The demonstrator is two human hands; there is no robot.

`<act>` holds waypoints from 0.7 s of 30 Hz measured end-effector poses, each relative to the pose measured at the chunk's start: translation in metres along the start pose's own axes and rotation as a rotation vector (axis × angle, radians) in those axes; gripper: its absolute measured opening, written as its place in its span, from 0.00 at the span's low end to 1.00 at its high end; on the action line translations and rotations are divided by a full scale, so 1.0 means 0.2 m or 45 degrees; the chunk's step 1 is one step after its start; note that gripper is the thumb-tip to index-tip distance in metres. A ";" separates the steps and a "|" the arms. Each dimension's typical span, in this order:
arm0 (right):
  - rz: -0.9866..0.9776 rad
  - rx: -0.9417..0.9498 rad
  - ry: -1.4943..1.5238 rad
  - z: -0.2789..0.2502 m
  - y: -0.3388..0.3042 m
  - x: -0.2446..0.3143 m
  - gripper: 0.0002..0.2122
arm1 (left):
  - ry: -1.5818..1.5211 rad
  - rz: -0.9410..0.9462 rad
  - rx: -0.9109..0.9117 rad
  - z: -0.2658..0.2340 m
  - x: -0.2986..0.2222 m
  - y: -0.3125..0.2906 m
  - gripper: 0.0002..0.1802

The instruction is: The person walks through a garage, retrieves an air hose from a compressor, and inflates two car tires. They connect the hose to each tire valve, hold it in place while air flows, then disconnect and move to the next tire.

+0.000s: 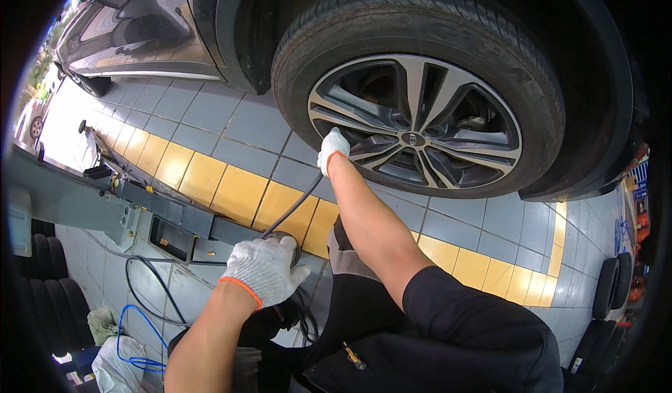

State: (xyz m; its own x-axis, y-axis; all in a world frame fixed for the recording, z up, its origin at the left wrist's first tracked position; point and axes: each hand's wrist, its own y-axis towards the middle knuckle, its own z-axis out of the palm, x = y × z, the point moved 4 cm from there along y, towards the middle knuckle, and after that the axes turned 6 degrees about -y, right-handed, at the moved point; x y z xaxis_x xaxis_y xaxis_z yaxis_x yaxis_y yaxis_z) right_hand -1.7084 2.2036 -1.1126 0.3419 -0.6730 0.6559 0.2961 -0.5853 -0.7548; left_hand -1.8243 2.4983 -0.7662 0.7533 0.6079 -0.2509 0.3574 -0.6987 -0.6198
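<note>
My right hand point(333, 151), in a white glove with an orange cuff, reaches up to the lower left rim of a car's alloy wheel point(414, 120) and pinches the end of a black air hose point(295, 204) against it. The hose runs down to a round dark gauge point(292, 242), which my gloved left hand point(262, 270) covers and grips at knee level. The black tyre point(392, 22) hangs just above the tiled floor. What the hose end touches on the rim is hidden by my fingers.
A grey lift arm point(77, 197) crosses the left side, with black cables and a blue hose point(133, 337) on the floor below it. Tyres stand at the left point(49, 281) and right point(610, 288). A yellow tile band point(238, 193) crosses the grey floor. Another car point(133, 29) is parked top left.
</note>
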 end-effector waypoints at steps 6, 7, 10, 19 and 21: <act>0.140 -0.050 0.065 -0.03 -0.22 0.07 0.29 | 0.000 -0.002 0.002 0.00 0.00 0.00 0.33; 0.125 -0.039 0.040 -0.03 -0.24 0.08 0.30 | -0.001 -0.011 0.009 0.00 0.00 0.00 0.33; 0.114 -0.063 0.050 -0.04 -0.27 0.09 0.29 | -0.011 -0.009 0.010 -0.01 -0.01 0.00 0.33; 0.059 -0.128 0.129 -0.02 -0.13 0.04 0.27 | 0.040 -0.009 0.032 -0.01 -0.01 0.00 0.30; 0.042 -0.105 0.156 -0.01 -0.10 0.03 0.28 | 0.019 -0.004 0.014 -0.01 -0.01 0.00 0.32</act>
State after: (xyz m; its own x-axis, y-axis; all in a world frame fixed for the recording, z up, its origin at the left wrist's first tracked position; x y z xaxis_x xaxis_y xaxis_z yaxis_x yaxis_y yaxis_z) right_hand -1.7137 2.2109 -1.0929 0.2371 -0.7396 0.6300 0.2104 -0.5940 -0.7765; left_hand -1.8244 2.4969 -0.7650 0.7604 0.6044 -0.2377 0.3540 -0.6926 -0.6285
